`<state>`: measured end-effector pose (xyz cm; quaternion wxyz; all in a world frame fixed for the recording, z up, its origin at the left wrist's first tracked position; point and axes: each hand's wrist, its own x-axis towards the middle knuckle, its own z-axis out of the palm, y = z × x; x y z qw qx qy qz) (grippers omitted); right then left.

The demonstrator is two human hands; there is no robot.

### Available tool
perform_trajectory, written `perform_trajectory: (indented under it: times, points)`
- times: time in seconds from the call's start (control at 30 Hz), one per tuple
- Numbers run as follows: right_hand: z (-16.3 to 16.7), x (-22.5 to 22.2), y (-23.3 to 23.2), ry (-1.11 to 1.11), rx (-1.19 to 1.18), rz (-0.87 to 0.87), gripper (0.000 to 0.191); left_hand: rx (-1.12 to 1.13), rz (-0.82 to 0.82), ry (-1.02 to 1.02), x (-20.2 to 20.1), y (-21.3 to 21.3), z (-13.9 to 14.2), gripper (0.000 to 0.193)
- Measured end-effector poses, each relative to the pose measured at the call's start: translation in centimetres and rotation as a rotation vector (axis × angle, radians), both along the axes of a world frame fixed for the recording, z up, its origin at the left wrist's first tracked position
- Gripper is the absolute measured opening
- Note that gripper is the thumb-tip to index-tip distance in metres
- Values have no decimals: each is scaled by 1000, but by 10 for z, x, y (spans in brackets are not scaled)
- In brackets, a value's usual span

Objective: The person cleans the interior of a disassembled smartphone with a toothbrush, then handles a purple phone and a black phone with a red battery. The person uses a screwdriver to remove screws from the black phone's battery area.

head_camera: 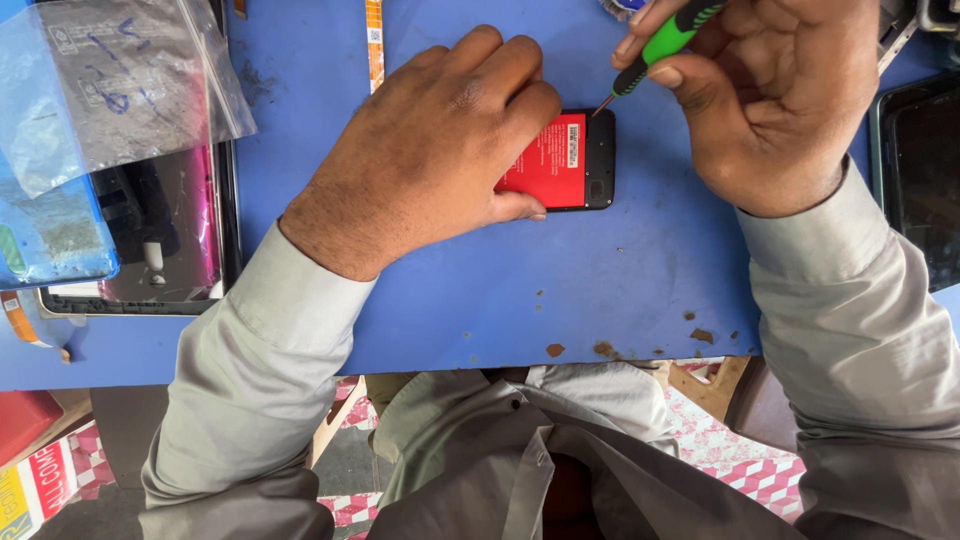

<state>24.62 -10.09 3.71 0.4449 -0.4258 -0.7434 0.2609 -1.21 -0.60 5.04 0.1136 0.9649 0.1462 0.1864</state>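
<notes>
Nearby, a plastic bag (110,85) and dark tablet (925,170) flank the phone (565,160)

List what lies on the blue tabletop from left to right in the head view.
Clear plastic bag → pink-backed device → orange ribbon strip → left hand → red and black phone → green-handled screwdriver → right hand → dark screen at the right edge.
</notes>
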Motion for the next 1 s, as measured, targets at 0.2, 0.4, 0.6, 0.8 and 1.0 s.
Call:
perform_trajectory:
  times: [0.2,0.4,0.6,0.8,1.0]
  points:
    - [-3,0,-4,-38,28,-42,49,-3,-1,7,0,1,1,66]
    - [6,-4,3,221,-241,-292,52,-23,-1,-34,0,1,-4,61]
    - [3,-14,5,-33,105,-174,63,-122,76,-163,8,11,-20,33]
    - [0,-18,1,174,-59,-277,75,-178,163,-246,12,6,-29,21]
    - [2,-23,0,472,-232,-366,83,-192,134,-263,15,7,-32,24]
